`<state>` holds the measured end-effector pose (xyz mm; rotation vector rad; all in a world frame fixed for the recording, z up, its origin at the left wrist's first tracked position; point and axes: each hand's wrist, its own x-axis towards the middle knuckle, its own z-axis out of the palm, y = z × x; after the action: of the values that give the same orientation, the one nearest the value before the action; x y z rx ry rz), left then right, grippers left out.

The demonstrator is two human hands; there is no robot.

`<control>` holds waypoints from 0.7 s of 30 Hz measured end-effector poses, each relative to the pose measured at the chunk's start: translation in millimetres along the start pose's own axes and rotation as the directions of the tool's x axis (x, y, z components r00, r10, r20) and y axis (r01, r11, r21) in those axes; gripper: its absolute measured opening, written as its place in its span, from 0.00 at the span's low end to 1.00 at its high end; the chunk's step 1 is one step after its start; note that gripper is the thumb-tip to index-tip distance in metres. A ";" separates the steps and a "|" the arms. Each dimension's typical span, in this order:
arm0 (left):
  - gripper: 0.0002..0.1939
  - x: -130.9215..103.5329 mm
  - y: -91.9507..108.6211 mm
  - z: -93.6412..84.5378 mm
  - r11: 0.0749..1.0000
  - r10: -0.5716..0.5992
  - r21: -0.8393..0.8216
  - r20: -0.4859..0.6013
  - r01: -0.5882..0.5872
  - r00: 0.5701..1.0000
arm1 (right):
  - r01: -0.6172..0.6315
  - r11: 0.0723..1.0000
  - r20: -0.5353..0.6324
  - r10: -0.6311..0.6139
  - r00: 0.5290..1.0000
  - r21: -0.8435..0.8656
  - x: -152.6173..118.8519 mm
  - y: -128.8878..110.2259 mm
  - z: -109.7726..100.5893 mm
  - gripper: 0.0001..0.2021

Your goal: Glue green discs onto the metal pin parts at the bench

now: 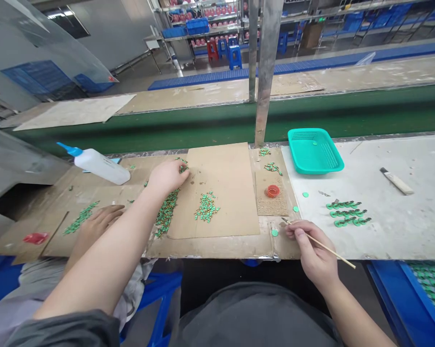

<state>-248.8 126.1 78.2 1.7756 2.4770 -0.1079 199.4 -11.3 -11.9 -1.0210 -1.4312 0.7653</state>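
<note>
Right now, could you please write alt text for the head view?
Left hand reaches into small green pieces on brown cardboard sheets; right hand pinches a thin wooden stick. Another person's hand rests nearby, beside a white squeeze bottle.

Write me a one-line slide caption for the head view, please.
Left hand reaches into small green pieces on cardboard while right hand holds a thin wooden stick.

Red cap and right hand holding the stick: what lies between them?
In the head view, rough brown board below the red cap, then one green disc before the right hand.
</note>
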 end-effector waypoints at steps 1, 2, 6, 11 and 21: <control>0.22 3.3 3.0 0.6 1.000 -0.006 -0.012 0.002 0.006 1.000 | 0.000 1.000 0.002 0.000 1.000 -0.002 0.2 -0.2 0.0 0.10; 0.22 6.4 5.8 1.4 1.000 -0.017 -0.024 0.007 0.017 1.000 | 0.000 1.000 0.004 0.000 1.000 -0.004 0.5 -0.4 0.0 0.10; 0.21 11.7 12.4 2.8 0.993 -0.050 -0.103 0.013 0.051 0.999 | 0.003 1.000 0.000 -0.003 1.000 0.003 1.3 -2.1 0.0 0.11; 0.19 -11.4 14.4 -9.2 0.952 0.015 -0.305 -0.072 -0.037 0.997 | -0.006 0.999 -0.021 0.007 1.000 0.035 2.9 -2.4 1.0 0.13; 0.20 -168.3 105.2 -2.5 0.525 0.428 -0.794 -0.064 -0.305 0.902 | -0.192 0.981 0.199 0.182 0.963 0.032 15.1 -66.0 17.9 0.04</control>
<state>-95.5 1.9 99.8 1.6875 1.5372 0.7607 171.9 -22.6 51.5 -1.0750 -1.4869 1.0592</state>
